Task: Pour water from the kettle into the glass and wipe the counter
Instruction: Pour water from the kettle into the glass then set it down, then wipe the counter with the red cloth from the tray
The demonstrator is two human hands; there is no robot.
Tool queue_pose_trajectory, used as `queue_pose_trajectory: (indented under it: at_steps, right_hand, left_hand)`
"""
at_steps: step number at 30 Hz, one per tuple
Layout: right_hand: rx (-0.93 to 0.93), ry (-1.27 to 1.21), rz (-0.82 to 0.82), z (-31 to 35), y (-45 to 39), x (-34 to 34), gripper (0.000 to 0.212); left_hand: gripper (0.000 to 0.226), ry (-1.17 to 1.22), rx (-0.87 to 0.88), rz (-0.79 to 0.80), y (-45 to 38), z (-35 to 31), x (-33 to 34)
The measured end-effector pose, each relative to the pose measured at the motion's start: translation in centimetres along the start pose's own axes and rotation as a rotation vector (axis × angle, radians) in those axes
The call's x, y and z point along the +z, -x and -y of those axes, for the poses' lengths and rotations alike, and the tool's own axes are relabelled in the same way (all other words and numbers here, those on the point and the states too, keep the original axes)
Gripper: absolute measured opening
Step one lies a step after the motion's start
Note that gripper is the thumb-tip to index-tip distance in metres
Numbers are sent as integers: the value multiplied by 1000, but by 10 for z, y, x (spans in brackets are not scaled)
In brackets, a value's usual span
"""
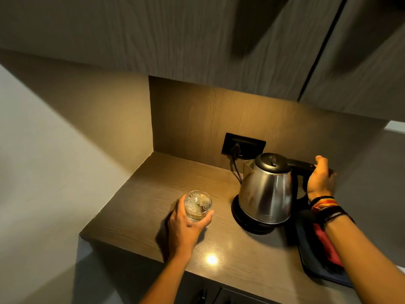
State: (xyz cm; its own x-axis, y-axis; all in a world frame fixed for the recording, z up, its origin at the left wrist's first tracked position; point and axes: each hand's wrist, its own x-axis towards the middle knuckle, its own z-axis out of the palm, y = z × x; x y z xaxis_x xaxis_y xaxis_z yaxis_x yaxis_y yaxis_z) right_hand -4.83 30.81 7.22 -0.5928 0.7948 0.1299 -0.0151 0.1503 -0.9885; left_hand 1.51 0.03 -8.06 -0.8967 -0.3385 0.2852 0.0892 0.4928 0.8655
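A steel kettle with a black lid stands upright on its round black base at the back right of the wooden counter. My right hand is closed around the kettle's black handle. A short clear glass holding water stands on the counter to the kettle's left, and my left hand grips it from the near side. A red cloth lies on a dark tray beneath my right forearm, partly hidden.
A black wall socket with the kettle's plug and cord sits on the back panel behind the kettle. Overhead cabinets hang low above the counter. A wall closes the nook on the left. The counter's front edge runs diagonally near my forearms.
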Motion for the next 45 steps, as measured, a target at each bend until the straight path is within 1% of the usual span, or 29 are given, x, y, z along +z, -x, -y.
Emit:
queue_pose_trajectory:
  at_steps: [2, 4, 6, 8, 14, 15, 17, 19, 22, 24, 26, 28, 29, 31, 33, 34, 37, 39, 40, 42, 43, 45]
  right_hand:
    - [63, 5, -31, -12, -4, 2, 40]
    - [113, -60, -37, -21, -5, 4, 45]
    - [124, -107, -44, -24, -3, 9, 55]
    - [111, -86, -36, -26, -3, 11, 58]
    - [110, -110, 34, -31, -1, 8, 49]
    - [127, -121, 57, -35, -2, 5, 52]
    - [188, -117, 135, -44, -4, -2, 65]
    - [192, -42, 202, -47, -7, -7, 70]
    - [110, 121, 254, -44, -11, -23, 67]
    - [40, 230, 315, -49, -14, -49, 61]
    - [-34, 504, 341, -67, -15, -91, 57]
    - [-64, 792, 347, -93, -13, -134, 54]
    - [-58, 891, 382, -107, -9, -151, 53]
    - [-6, 1040, 493, -126, -1, -174, 62]
    - [48, 1078, 534, -136, 8, -181, 70]
    - [34, 1099, 530, -138, 12, -181, 71]
    - [-132, 1195, 533, -136, 19, -176, 79]
    - [-175, 1213, 577, -134, 21, -172, 88]
    - [-182, 1230, 589, -132, 22, -168, 87]
    - [-194, 1242, 529, -126, 24, -162, 74]
    - [-204, 1228, 461, -120, 26, -160, 64]
    - [-193, 1107, 311, -103, 30, -157, 45]
  left_hand:
    - [93, 9, 0, 2, 0, 0, 1]
    - [91, 19, 5, -6, -1, -1, 1]
    - [89, 26, 6, -4, -2, -2, 0]
    - [87, 28, 11, -6, -1, -3, 0]
    - [85, 23, 23, 4, -1, -1, 1]
    - [84, 22, 25, 1, -1, -1, 0]
    - [84, 32, 34, -4, 0, 0, 0]
    - [84, 42, 39, -5, 0, 0, 1]
    - [86, 64, 29, 6, 1, 0, 1]
    - [93, 92, 7, 26, 1, 1, 1]
    - [96, 105, -28, 59, 1, 1, 2]
    - [98, 105, -40, 75, -1, 2, 3]
    - [99, 102, -41, 84, -1, 2, 4]
    - [99, 107, -51, 95, -3, 0, 5]
    - [102, 115, -67, 104, -4, 0, 3]
    - [104, 111, -72, 111, -4, -1, 2]
    - [105, 99, -69, 123, -6, 1, 1]
    - [103, 104, -69, 129, -7, 1, 2]
    - [102, 113, -75, 135, -9, 1, 2]
    - [99, 133, -85, 151, -11, 0, 0]
    - [97, 134, -84, 157, -13, 0, -1]
    - [93, 126, -58, 170, -17, 0, -7]
